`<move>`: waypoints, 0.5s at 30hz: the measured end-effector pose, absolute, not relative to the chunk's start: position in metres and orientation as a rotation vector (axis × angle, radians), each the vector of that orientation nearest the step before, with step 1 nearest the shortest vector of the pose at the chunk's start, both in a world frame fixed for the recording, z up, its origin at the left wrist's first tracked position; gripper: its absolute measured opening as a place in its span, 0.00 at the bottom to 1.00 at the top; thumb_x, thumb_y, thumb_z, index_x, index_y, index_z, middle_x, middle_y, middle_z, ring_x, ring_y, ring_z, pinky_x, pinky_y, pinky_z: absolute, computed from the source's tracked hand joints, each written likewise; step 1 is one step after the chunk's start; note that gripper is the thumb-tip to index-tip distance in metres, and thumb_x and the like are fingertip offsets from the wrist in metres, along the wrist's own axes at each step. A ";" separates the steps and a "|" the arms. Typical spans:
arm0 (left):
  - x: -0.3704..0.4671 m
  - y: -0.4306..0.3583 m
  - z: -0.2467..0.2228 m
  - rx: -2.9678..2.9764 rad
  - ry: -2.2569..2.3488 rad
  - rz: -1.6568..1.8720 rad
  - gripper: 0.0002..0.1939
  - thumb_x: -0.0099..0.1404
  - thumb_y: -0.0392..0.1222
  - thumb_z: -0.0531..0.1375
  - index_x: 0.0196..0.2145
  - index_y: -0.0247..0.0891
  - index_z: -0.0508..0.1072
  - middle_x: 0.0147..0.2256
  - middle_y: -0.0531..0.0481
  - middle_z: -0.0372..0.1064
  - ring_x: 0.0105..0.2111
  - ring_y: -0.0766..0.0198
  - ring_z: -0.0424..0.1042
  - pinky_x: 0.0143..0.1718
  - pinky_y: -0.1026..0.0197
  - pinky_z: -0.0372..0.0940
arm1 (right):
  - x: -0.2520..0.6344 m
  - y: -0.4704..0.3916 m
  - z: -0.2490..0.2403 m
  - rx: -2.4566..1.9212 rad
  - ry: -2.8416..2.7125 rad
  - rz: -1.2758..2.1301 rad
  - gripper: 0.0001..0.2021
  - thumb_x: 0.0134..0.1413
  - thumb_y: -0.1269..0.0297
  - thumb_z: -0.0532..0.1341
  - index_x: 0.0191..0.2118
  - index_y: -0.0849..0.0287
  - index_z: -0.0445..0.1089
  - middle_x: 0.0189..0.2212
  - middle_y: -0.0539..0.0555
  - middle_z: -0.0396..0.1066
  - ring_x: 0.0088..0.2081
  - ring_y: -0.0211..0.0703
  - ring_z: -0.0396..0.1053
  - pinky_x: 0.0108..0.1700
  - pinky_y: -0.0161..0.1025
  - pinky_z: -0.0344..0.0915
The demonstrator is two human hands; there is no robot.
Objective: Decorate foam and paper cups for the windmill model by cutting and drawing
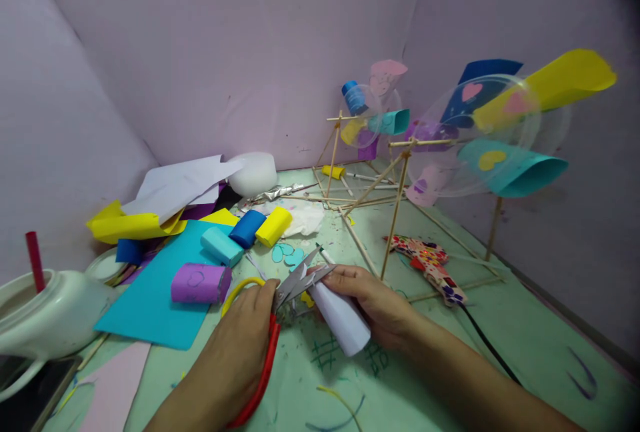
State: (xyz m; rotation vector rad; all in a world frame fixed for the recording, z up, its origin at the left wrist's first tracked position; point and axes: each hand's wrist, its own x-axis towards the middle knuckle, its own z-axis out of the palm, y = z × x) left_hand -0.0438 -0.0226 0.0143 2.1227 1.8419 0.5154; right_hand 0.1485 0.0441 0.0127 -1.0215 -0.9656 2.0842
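My left hand (pixel 245 342) is closed around scissors (pixel 295 285) with red and yellow handles. Their blades are spread, pointing up and to the right, at the upper end of a white paper tube (pixel 345 322). My right hand (pixel 367 299) grips that tube from its right side, with some fingers hidden behind it. Left of the scissors lie a purple paper tube (pixel 200 283) with a heart drawn on it, a light blue tube (pixel 221 245), a dark blue tube (pixel 249 229) and a yellow tube (pixel 273 226). Blue paper cutouts (pixel 289 255) lie just beyond the blades.
Two stick-framed wheels with coloured paper tubes, a near one (pixel 493 132) and a far one (pixel 367 115), stand at right. A patterned glue gun (pixel 430 262) with a black cord lies below. At left are a white teapot (pixel 65 312), a turquoise sheet (pixel 150 305) and stacked papers (pixel 175 182).
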 end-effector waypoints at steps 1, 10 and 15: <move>-0.043 -0.022 0.015 2.144 1.868 0.478 0.23 0.61 0.30 0.46 0.53 0.35 0.65 0.47 0.37 0.69 0.47 0.52 0.68 0.48 0.49 0.64 | 0.148 0.044 0.013 -1.034 -0.975 2.069 0.20 0.34 0.56 0.69 0.34 0.63 0.72 0.25 0.53 0.73 0.24 0.36 0.67 0.26 0.33 0.59; -0.051 -0.021 0.011 2.353 1.970 -0.009 0.29 0.59 0.23 0.43 0.58 0.28 0.60 0.48 0.32 0.71 0.46 0.49 0.72 0.45 0.47 0.67 | 0.149 0.044 0.014 -1.117 -1.048 1.994 0.21 0.34 0.53 0.69 0.32 0.64 0.72 0.23 0.51 0.70 0.23 0.35 0.64 0.25 0.33 0.56; -0.047 -0.022 0.021 2.314 2.012 -0.189 0.30 0.59 0.23 0.43 0.59 0.29 0.60 0.47 0.33 0.72 0.44 0.50 0.74 0.44 0.48 0.68 | 0.150 0.046 0.010 -1.099 -1.092 1.963 0.21 0.34 0.51 0.69 0.32 0.63 0.72 0.23 0.50 0.69 0.23 0.35 0.63 0.25 0.33 0.55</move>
